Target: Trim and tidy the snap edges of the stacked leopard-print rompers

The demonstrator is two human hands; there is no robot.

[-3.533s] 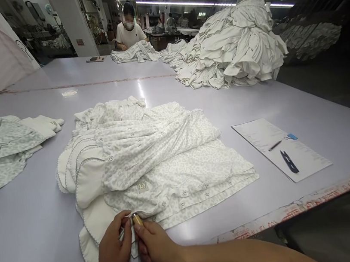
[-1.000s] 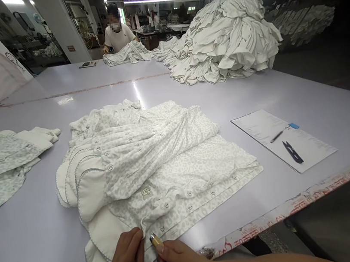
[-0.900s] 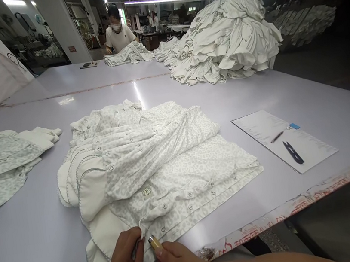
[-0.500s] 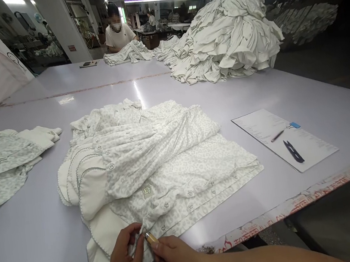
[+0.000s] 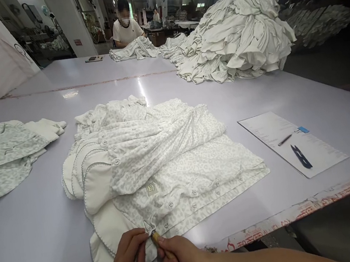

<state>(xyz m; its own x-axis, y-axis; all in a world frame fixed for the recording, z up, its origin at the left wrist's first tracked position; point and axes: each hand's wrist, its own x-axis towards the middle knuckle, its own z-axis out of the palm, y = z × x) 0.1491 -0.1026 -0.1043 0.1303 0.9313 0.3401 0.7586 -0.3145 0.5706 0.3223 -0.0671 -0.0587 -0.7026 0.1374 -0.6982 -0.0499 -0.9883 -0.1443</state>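
Observation:
A stack of white, leopard-patterned baby garments (image 5: 163, 167) with snap buttons lies on the pale table (image 5: 46, 235) in front of me. At its near edge my left hand (image 5: 130, 261) pinches a small corner of the fabric (image 5: 148, 226) between thumb and fingers. My right hand (image 5: 180, 260) is closed around a small tan-handled tool (image 5: 156, 237), whose tip touches the pinched corner. Both hands sit at the table's front edge.
A paper sheet (image 5: 294, 144) with a pen (image 5: 285, 140) and dark thread snips (image 5: 301, 156) lies to the right. Folded patterned garments (image 5: 2, 155) are at the left. A big heap of white garments (image 5: 240, 39) stands far right, where a person (image 5: 125, 23) works.
The view has shifted slightly. My left hand has lifted the fabric corner a little, and the tool tip has stayed against it; the garment stack has not moved.

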